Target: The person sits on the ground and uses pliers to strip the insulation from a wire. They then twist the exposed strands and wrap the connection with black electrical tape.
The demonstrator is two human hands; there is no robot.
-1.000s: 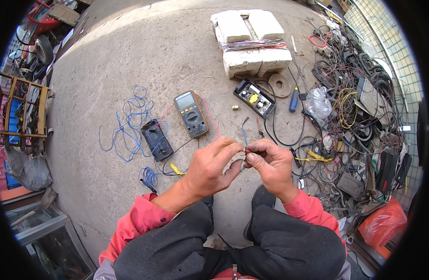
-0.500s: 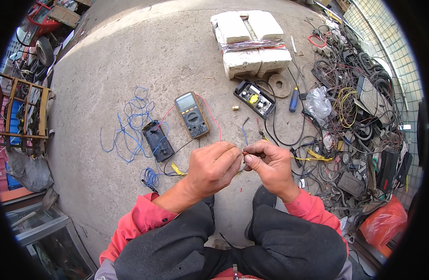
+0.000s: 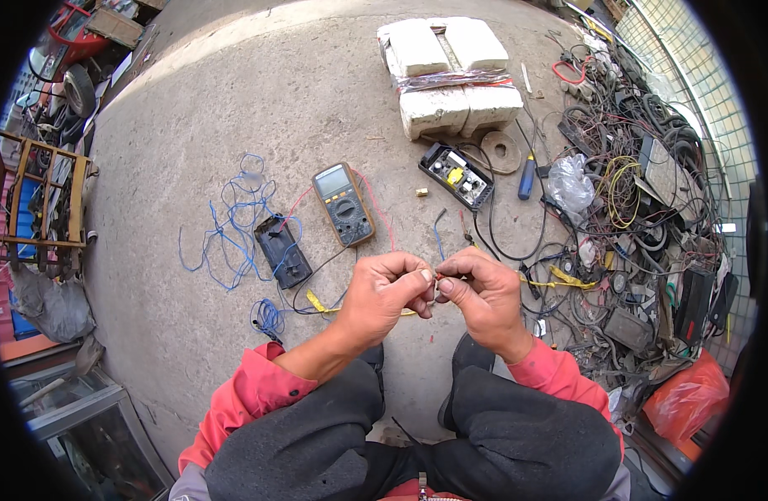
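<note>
In front of my knees, my left hand (image 3: 387,294) and my right hand (image 3: 481,298) meet fingertip to fingertip, both pinched. A tiny reddish wire end (image 3: 438,277) shows in the fingers of my right hand. What the left thumb and fingers grip is too small to make out. Just beyond lies a digital multimeter (image 3: 344,209), grey with an orange-brown rim, and its red lead (image 3: 382,209) runs toward my left hand. Farther off sits an opened black adapter case (image 3: 456,177) with a circuit board inside. Its empty-looking black cover (image 3: 283,252) rests left of the meter.
Tangled blue wire (image 3: 233,219) spreads at the left. A blue-handled screwdriver (image 3: 527,177) lies right of the case, near a round disc (image 3: 501,154). White foam blocks (image 3: 459,79) stand behind. A heap of cables and scrap (image 3: 630,200) fills the right side, with a red bag (image 3: 687,397).
My left hand has turned, its thumb now showing on top and its fingers bent below. The right hand stays almost where it was, still pinching the reddish wire end.
</note>
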